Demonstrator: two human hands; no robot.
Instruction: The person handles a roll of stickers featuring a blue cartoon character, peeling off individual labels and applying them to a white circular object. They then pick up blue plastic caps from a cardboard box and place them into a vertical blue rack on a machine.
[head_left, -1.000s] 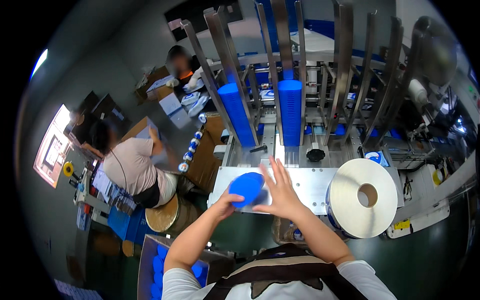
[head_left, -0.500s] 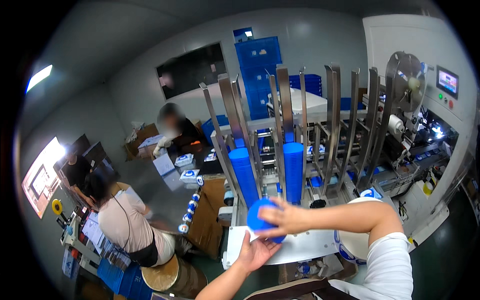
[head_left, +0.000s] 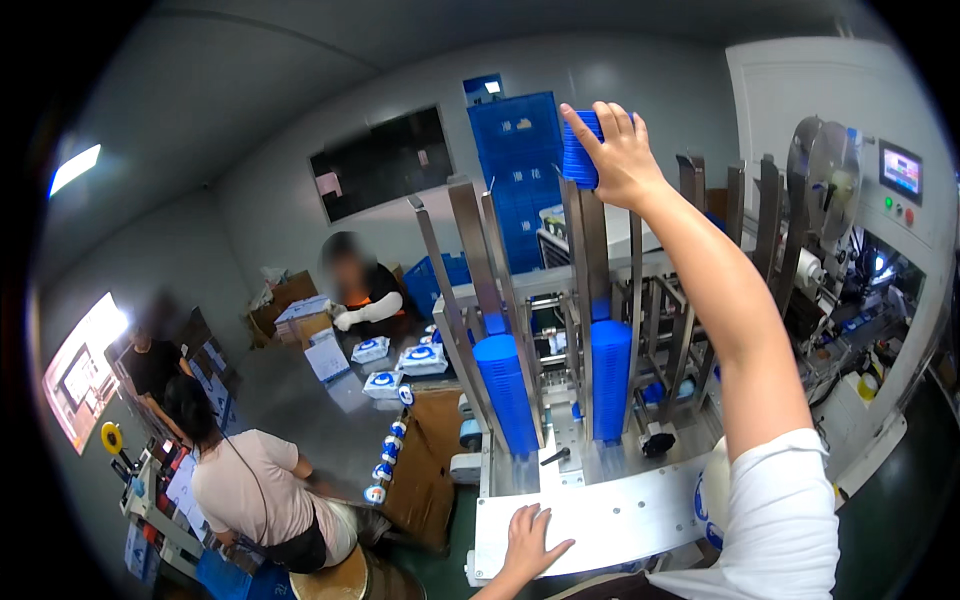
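Observation:
High over the machine, my right hand (head_left: 622,155) grips a short stack of blue plastic lids (head_left: 578,152). That stack is at the top of the middle set of upright metal guide rails (head_left: 595,255); whether it sits between them cannot be made out. Lower in the same rails stands a tall column of blue lids (head_left: 611,385). Another blue column (head_left: 506,390) fills the lower part of the rails to its left. My left hand (head_left: 530,545) rests on the pale metal plate (head_left: 630,510) at the machine's front, fingers spread and holding nothing.
More upright rails (head_left: 735,200) rise at right, beside a fan (head_left: 828,175) and a control screen (head_left: 901,170). Left of the machine, a table (head_left: 290,395) bears white-and-blue packs (head_left: 422,358). One person (head_left: 260,480) sits nearby; others work farther off. Blue crates (head_left: 515,130) are stacked behind.
My right hand has carried the blue lids from just above the front plate up to the rail tops. My left hand has let go of them and dropped to the plate.

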